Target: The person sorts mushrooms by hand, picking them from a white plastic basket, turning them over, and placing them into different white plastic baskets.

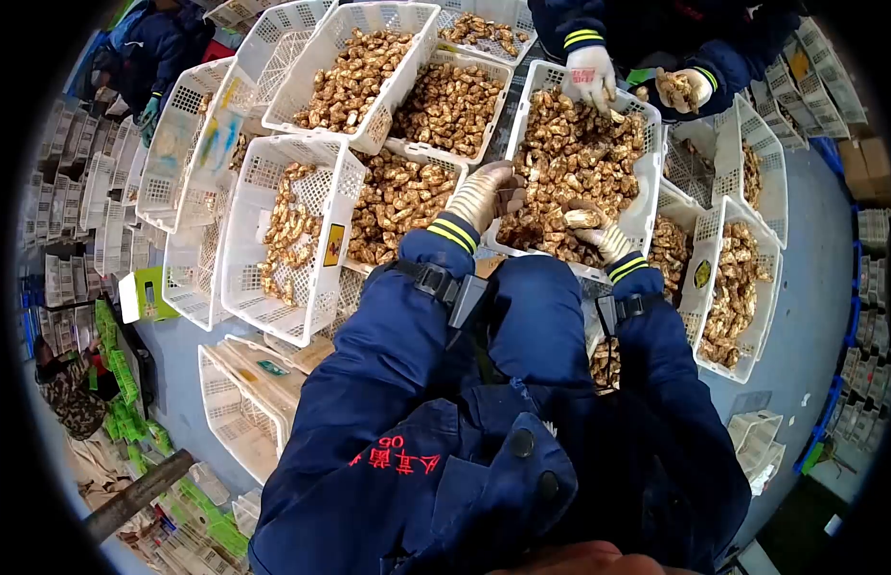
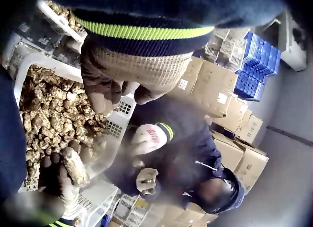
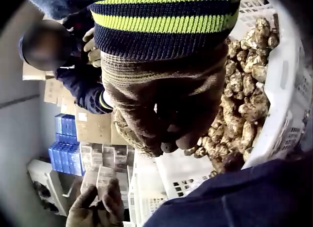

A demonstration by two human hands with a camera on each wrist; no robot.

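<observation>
A white plastic crate [image 1: 653, 163] full of brown, knobbly mushrooms [image 1: 570, 144] stands in front of me. My gloved right hand [image 1: 604, 233] grips one mushroom [image 2: 75, 167] over the near right part of the crate. In the right wrist view that hand [image 3: 166, 105] has curled fingers, and the mushroom shows partly behind them. My gloved left hand [image 1: 486, 195] hovers at the crate's left rim, its fingers loosely bent with nothing between them. The same left hand [image 3: 95, 207] appears low in the right wrist view, thumb and fingers apart.
Across the crate, another person's white-gloved hand [image 1: 591, 77] reaches in; their other hand [image 1: 690, 91] holds mushrooms. More mushroom crates flank mine, including a tilted one [image 1: 316, 230] on the left and one [image 1: 693, 311] on the right. Cardboard boxes [image 2: 215, 85] are stacked behind.
</observation>
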